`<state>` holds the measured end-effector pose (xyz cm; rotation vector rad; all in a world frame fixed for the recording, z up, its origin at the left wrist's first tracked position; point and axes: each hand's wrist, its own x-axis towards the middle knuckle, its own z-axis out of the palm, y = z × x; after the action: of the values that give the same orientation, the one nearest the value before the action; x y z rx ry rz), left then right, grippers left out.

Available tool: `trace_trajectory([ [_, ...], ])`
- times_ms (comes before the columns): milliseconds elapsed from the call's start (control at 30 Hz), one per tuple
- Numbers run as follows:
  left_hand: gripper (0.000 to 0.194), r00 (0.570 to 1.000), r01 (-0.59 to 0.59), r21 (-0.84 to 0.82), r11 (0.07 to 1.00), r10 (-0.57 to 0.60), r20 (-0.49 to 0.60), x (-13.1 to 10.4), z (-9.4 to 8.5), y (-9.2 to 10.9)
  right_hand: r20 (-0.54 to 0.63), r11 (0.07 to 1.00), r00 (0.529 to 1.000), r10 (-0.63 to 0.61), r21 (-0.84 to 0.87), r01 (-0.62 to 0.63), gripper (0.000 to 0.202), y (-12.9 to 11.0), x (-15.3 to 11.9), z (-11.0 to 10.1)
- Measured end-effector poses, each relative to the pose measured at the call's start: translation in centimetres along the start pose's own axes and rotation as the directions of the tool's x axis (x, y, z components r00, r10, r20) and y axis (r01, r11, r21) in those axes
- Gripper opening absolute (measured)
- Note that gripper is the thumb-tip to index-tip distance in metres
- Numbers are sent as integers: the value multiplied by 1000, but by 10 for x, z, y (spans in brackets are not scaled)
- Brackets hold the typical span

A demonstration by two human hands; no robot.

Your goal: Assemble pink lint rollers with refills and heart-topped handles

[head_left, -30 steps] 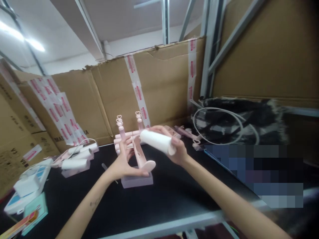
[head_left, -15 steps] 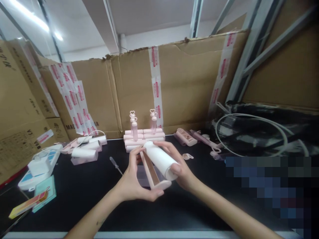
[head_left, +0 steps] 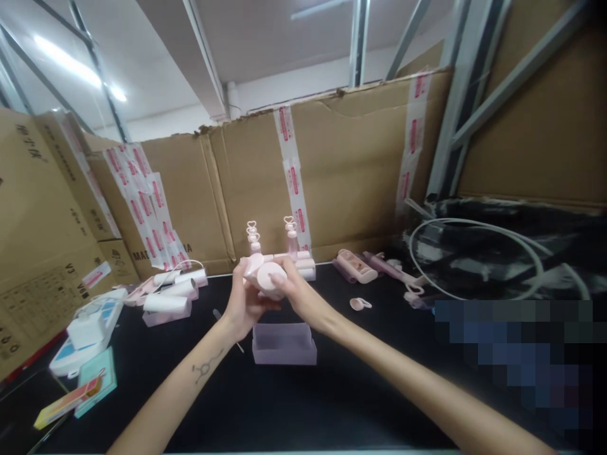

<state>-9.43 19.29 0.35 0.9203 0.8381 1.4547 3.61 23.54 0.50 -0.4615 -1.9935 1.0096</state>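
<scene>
My left hand (head_left: 243, 303) is wrapped round a pale pink case (head_left: 253, 265), seen nearly end-on. Against it my right hand (head_left: 289, 284) holds a cylinder, its round pale end (head_left: 272, 278) facing me; the rest of it is hidden. Below the hands a translucent purple tray (head_left: 284, 352) lies on the black table. Just behind them are stacked pink cylinders (head_left: 303, 264), partly covered by my hands, and clear pink tubes with heart-shaped loops (head_left: 291, 239) standing upright.
White cylinders (head_left: 165, 303) and a power strip (head_left: 71, 354) are at the left. A small pink loop piece (head_left: 359, 304) and a pink compartment case (head_left: 355, 265) lie right of centre. A screwdriver (head_left: 217, 314) is partly hidden by my left arm. Cardboard (head_left: 346, 170) stands behind.
Both hands have moved up and left, bringing the case and the cylinder together with their ends toward me. The purple tray beneath is now uncovered. The camera view has shifted slightly.
</scene>
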Motion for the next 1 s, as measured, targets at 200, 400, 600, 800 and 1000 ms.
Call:
trace_trajectory([
  [200, 91, 988, 114, 326, 938, -140, 59, 30, -19, 0, -23, 990, 992, -121, -70, 120, 38, 26, 6, -2],
  [400, 66, 999, -34, 448, 894, 48, -20, 40, -37, -27, -122, 997, 992, -41, 61, 49, 36, 56, 12, 6],
  [600, 58, 904, -302, 455, 838, 404, -144, 37, -45, -24, -200, 993, 979, -34, 107, 56, 31, 44, 35, 20],
  [800, 63, 882, -365, 291, 884, 429, -197, 33, -49, -10, -240, 1000, 971, -3, -18, -2, 38, 35, 56, 39],
  [1000, 57, 937, -295, 414, 861, 345, -49, 25, -49, -4, -248, 971, 969, 10, -231, -69, 45, 37, 31, 43],
])
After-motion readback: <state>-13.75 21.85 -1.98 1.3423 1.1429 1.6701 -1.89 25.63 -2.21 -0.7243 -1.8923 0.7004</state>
